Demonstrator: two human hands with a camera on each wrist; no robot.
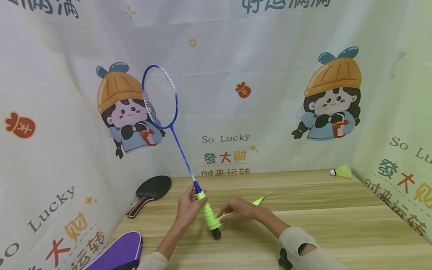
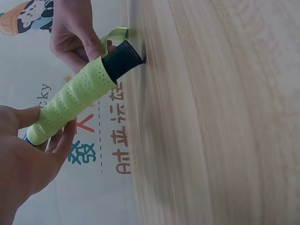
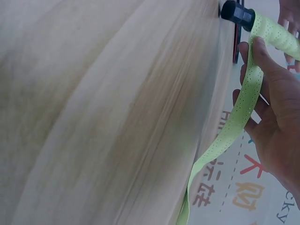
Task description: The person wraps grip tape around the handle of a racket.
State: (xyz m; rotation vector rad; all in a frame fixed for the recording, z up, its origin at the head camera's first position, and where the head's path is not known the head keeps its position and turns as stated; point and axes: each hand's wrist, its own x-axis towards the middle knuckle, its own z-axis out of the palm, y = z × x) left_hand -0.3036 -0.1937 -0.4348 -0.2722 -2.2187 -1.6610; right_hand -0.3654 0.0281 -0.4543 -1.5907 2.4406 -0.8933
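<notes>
A blue and white badminton racket (image 1: 183,155) leans up to the left, its head raised and its butt end low over the table. My left hand (image 1: 188,208) grips the upper handle, thumb and fingers around it. Perforated yellow-green grip tape (image 2: 70,101) covers most of the handle in overlapping turns; the black butt end (image 2: 123,61) is bare. My right hand (image 1: 237,209) pinches the tape close to where it leaves the handle. From there the loose tape (image 3: 241,112) runs across the right palm and trails off behind the hand.
A black table tennis bat (image 1: 153,187) lies at the back left of the wooden table (image 1: 337,221). At the front left is a purple racket case (image 1: 118,251). A yellow shuttlecock (image 1: 341,171) lies at the back right. Printed cloth walls (image 1: 216,112) enclose the table.
</notes>
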